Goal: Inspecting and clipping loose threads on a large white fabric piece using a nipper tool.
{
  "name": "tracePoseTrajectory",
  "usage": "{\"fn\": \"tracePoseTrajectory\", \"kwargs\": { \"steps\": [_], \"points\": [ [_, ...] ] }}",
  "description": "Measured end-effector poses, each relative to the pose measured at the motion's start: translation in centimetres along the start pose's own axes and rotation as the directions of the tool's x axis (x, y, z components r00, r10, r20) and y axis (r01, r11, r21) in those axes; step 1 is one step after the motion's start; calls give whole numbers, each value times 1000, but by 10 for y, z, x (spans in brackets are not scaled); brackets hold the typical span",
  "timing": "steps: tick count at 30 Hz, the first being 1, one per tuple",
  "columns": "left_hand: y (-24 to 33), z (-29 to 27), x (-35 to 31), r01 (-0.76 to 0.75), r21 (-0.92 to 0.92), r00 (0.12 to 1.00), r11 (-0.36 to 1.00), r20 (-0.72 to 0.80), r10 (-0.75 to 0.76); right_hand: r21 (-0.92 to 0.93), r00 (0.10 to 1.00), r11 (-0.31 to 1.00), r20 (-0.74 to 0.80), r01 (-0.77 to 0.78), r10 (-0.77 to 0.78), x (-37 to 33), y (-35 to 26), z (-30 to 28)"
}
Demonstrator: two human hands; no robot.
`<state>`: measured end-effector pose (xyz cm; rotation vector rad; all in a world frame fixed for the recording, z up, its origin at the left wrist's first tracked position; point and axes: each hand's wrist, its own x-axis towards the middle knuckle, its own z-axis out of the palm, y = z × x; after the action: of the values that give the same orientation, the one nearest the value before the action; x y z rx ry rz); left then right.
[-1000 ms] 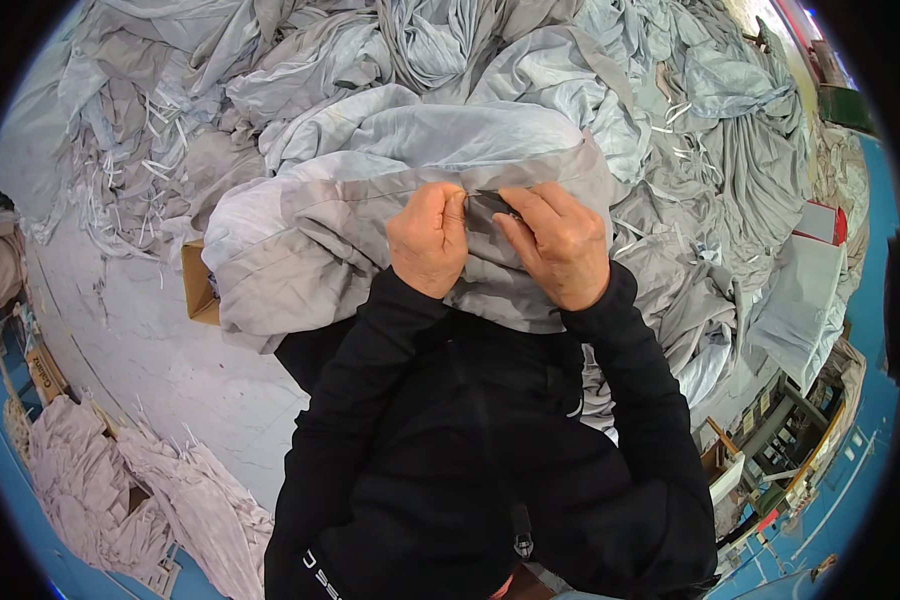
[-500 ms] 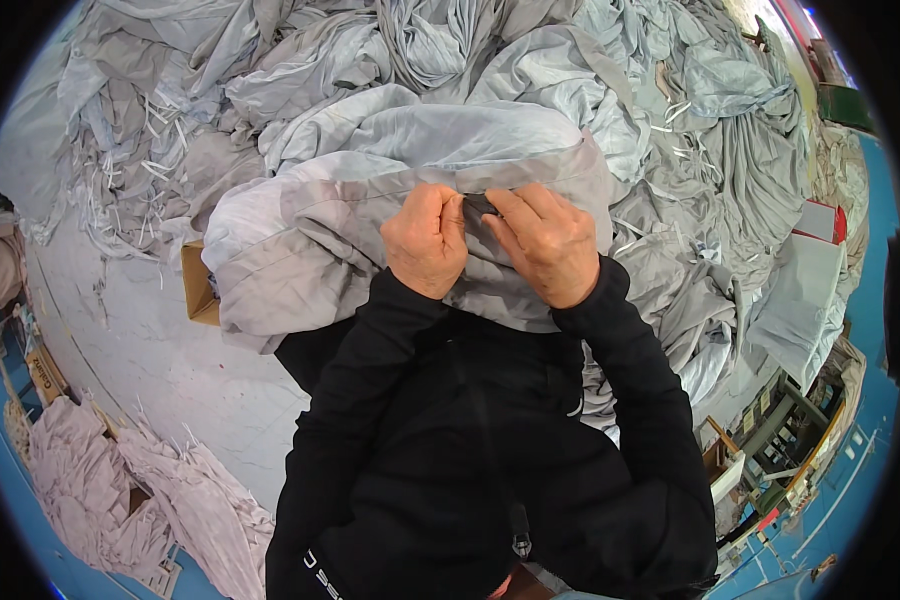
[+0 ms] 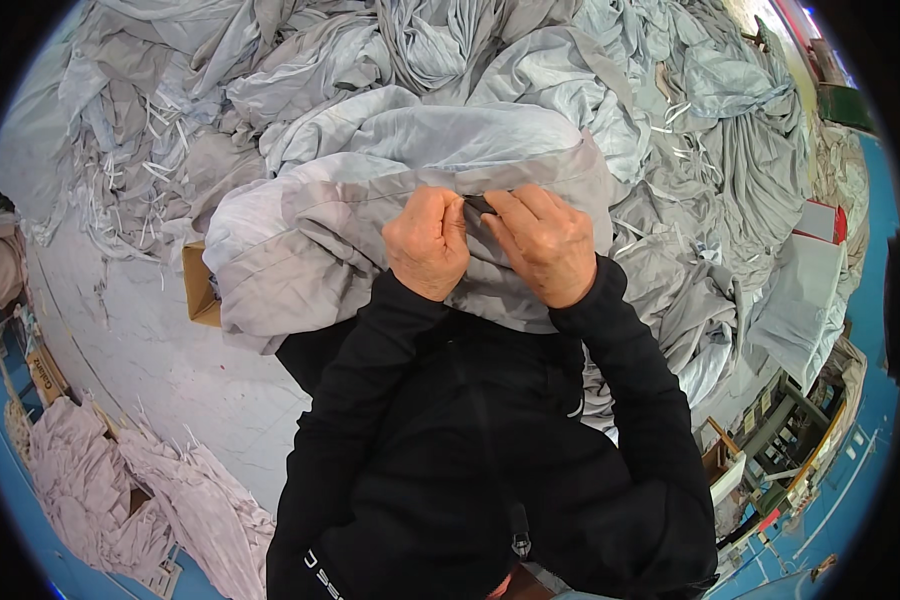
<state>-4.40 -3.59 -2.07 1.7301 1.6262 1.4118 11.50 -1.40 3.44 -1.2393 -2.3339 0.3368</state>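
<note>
Pale grey cloth [image 3: 305, 270] is bunched across my lap, with a seamed edge running left to right along its top. My left hand [image 3: 427, 243] is closed on that edge, its thumb against the curled forefinger. Close to its right, my right hand [image 3: 545, 243] is bent in a pinch at the same edge. A small dark piece [image 3: 478, 203] shows between the two hands, under the right fingertips. Its kind I cannot make out, as the fingers cover most of it.
Heaped grey cloth [image 3: 430, 45] with white ties spreads beyond my lap and to both sides. An open cardboard box [image 3: 202, 285] stands by the left side of the lap cloth. Pinkish cloth [image 3: 90, 480] lies at the lower left, and a grey bag-like bundle [image 3: 800, 300] at the right.
Both hands have barely shifted, the left very slightly right and down, the right a touch left. Their hold at the cloth edge looks the same.
</note>
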Motion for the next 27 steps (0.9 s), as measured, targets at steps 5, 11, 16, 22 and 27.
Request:
{"fn": "tracePoseTrajectory", "kwargs": {
  "steps": [5, 11, 16, 22, 27],
  "points": [
    [3, 0, 0, 28, -11, 1000, 1000, 6, -27, 3, 1000, 1000, -12, 11, -11, 0, -1, 0],
    [3, 0, -1, 31, -27, 999, 999, 11, -30, -6, 999, 1000, -25, 22, -22, 1, 0, 1],
    [2, -6, -1, 26, -18, 1000, 1000, -11, -26, 29, 997, 999, -63, 42, -40, 4, -1, 1],
    [12, -91, 1, 212, -170, 954, 962, -177, -241, 395, 944, 887, -121, -238, 307, -6, 10, -10],
    [-54, -254, -6, 382, 298, 810, 875, -564, -161, 694, 834, 624, -62, -359, 549, -20, 31, -14]
  ]
}}
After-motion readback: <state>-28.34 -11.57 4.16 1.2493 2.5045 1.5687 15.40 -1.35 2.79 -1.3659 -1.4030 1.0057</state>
